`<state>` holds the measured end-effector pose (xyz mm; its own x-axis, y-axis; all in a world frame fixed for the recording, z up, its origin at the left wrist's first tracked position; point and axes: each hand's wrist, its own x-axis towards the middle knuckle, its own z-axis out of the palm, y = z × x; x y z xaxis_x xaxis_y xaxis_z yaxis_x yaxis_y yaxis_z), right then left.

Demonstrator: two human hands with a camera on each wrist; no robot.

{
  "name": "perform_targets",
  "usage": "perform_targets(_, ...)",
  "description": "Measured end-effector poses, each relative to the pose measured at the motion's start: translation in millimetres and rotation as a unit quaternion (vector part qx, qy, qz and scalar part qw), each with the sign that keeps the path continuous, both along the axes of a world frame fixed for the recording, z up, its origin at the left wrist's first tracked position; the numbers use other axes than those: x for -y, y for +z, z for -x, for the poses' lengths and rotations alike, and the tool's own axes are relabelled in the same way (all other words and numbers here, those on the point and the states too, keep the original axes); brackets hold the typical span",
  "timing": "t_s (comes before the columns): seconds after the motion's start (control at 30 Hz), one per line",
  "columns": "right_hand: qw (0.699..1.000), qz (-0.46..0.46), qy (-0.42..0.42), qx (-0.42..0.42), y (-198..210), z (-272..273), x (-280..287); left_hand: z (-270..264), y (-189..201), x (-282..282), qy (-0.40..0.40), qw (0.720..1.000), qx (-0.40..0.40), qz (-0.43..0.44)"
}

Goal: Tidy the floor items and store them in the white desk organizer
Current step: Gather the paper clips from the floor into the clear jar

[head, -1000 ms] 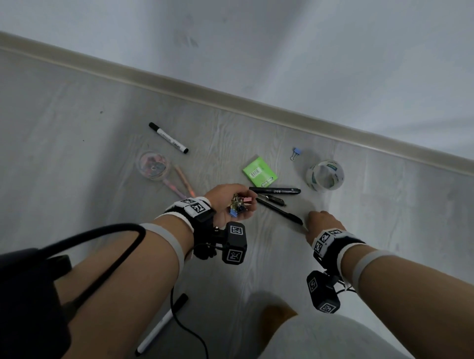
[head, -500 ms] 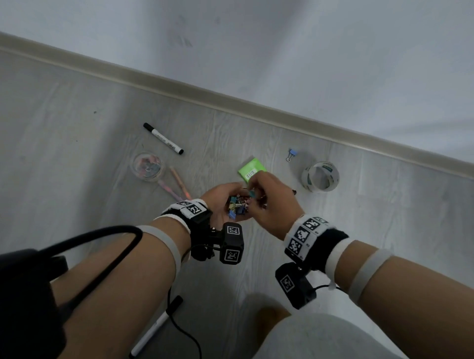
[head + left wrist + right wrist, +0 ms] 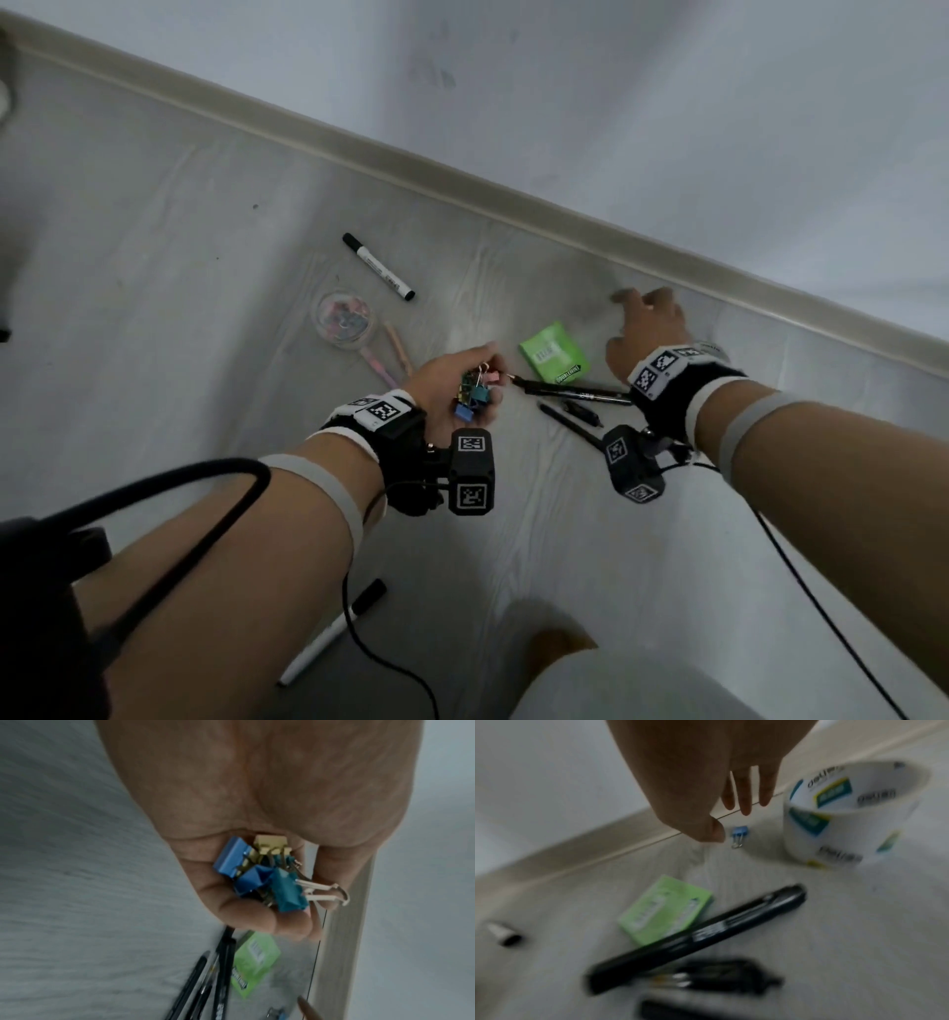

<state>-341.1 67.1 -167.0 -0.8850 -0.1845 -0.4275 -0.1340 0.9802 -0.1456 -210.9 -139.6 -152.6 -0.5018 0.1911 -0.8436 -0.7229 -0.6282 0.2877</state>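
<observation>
a: what is in the left hand (image 3: 452, 380)?

b: a bunch of binder clips (image 3: 259, 876), blue, teal and yellow. its grip is curled tight round them, palm up, above the floor (image 3: 179, 246).

a: and the right hand (image 3: 642, 329)?

b: its grip is wide and holds nothing. the fingers (image 3: 744, 787) point down over one blue clip (image 3: 739, 835) on the floor, not touching it, close to the baseboard (image 3: 462, 185).

a: what is near that clip?

b: a tape roll (image 3: 849, 815) stands just beside it. a green sticky pad (image 3: 553, 353) and black pens (image 3: 575, 393) lie between the two hands.

a: more stuff?

b: a white marker (image 3: 379, 267), a clear round lid with clips (image 3: 343, 318) and pink chalk sticks (image 3: 390, 354), all on the floor to the left.
</observation>
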Motion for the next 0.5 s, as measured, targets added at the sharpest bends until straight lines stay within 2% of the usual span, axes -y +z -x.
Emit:
perform_targets(0.07,0.997,-0.056,0.045,0.034,-8.3,13.6,-4.4,-5.6,0.0,16.6,0.015,1.000,-0.008,0.011)
perform_targets(0.13,0.992,-0.080,0.095,0.032,-15.7,20.0,-2.9,-13.2,-0.8,34.0,0.050,0.999,-0.003,0.008)
perform_targets(0.33,0.985,-0.117,0.117,0.042,-18.0,5.2,16.4,-33.5,2.8,67.2,0.124,0.992,0.020,-0.004)
perform_targets(0.4,0.991,-0.053,0.123,0.017,-11.9,-3.4,30.7,-38.1,3.4,72.3,0.132,0.991,0.017,-0.007)
perform_targets(0.47,0.989,0.066,0.132,-0.029,0.1,-17.4,53.2,-42.0,4.0,74.8,0.139,0.990,0.018,-0.007)
perform_targets(0.5,0.977,0.136,0.155,-0.046,9.8,-27.5,69.6,-44.4,5.0,76.6,0.146,0.989,0.018,-0.007)
